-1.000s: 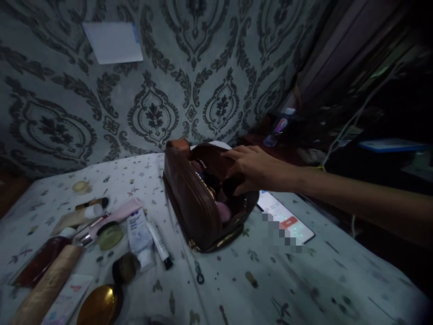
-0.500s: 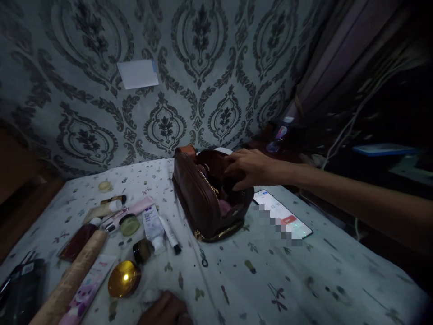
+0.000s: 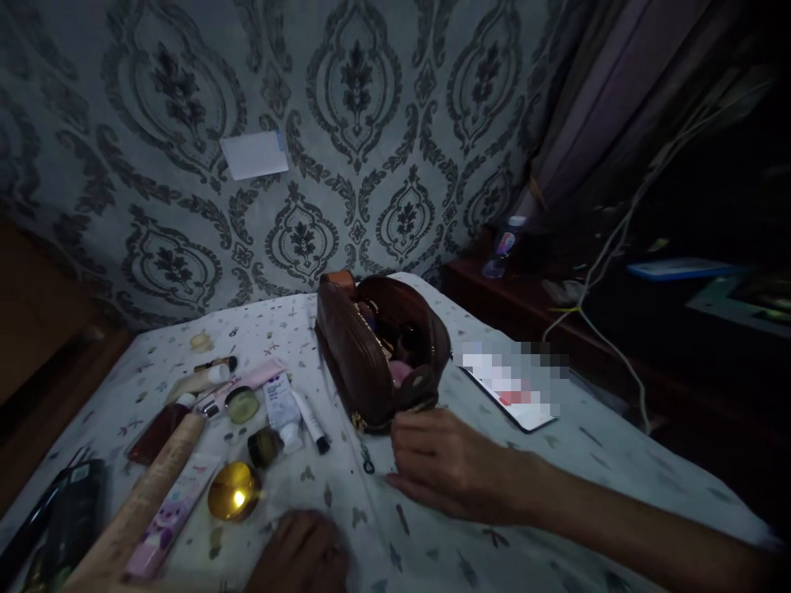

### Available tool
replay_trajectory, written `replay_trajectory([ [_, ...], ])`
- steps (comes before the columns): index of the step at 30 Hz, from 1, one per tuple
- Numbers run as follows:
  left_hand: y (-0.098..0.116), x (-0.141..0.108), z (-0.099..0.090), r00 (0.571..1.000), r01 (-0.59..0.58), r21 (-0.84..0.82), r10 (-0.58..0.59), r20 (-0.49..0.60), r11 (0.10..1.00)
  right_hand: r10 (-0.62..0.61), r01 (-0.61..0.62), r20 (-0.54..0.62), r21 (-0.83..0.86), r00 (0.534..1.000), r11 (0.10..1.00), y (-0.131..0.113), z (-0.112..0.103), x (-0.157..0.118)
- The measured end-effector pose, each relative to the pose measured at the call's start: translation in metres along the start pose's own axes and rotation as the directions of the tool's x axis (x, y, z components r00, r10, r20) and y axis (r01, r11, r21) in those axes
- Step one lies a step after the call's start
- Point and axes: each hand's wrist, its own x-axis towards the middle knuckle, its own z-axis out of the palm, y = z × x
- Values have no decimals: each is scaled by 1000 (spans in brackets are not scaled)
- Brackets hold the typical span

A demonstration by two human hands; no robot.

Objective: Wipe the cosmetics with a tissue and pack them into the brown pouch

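A brown leather cosmetic bag [image 3: 355, 354] stands unzipped on the patterned sheet, with a pink item [image 3: 401, 372] and dark items inside. At its near right corner my right hand [image 3: 454, 461] is closed, the curled fingers on the zip edge; the fingertips are hidden. My left hand [image 3: 302, 552] rests low in the picture, dim, its fingers curled; what they hold, if anything, does not show. Nearest to it is a shiny gold jar [image 3: 233, 492]. Left of the bag lie a black-capped white tube [image 3: 311, 422], a lilac tube [image 3: 283, 412] and a green-topped jar [image 3: 241, 404].
A long beige tube [image 3: 148, 486], a pink cartoon tube [image 3: 170, 515], a dark red bottle [image 3: 157, 432] and a black case [image 3: 74, 523] lie at left. A lit phone [image 3: 512, 395] lies right of the bag. A plastic bottle [image 3: 503, 247] and cables [image 3: 611, 247] are beyond the bed edge.
My right hand has moved from the far right side of the bag's opening down to its near corner. My left hand is slightly higher in view. The bag has stayed in place.
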Motion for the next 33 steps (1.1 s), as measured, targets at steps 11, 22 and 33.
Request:
replay_trajectory([
  [11, 16, 15, -55, 883, 85, 251, -190, 429, 964, 328, -292, 10, 483, 945, 825, -23, 92, 17],
  [22, 22, 3, -76, 749, 169, 352, -352, 562, 921, 537, -551, 130, 131, 833, 824, -19, 126, 60],
  [33, 14, 1, -77, 726, 218, 377, -408, 553, 900, 547, -542, 50, -88, 836, 836, -25, 134, 77],
])
